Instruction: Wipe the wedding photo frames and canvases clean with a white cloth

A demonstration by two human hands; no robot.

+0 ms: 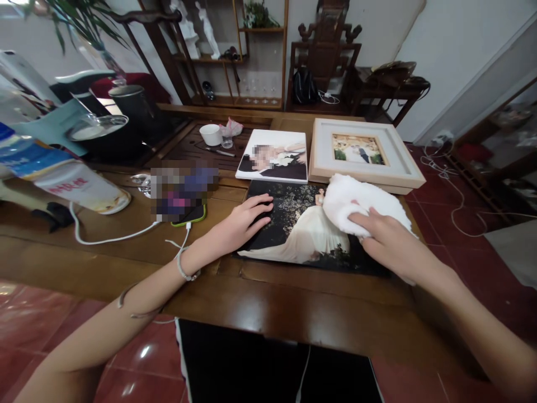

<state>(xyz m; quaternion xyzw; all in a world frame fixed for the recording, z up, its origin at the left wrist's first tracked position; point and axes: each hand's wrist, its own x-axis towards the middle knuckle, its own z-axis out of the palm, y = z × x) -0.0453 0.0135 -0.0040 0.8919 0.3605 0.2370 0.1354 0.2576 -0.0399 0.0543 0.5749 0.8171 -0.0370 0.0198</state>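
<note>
A dark photo panel (289,229) showing a figure in a long white dress lies flat on the wooden table. My left hand (247,221) rests on its left edge with the fingers stretched out and a little apart. In my right hand (384,238) is a bunched white cloth (361,201), which lies over the panel's right part and hides it there. Behind the panel are a white-edged photo print (274,157) and a pale wooden picture frame (406,182) with a small photo inside.
Left on the table (168,280) are a phone (193,214) with a white charging cable, a tilted plastic bottle (79,184) and a black pot (109,140) with a glass lid. A white cup (210,134) stands further back. A dark flat panel (268,364) is below the near edge.
</note>
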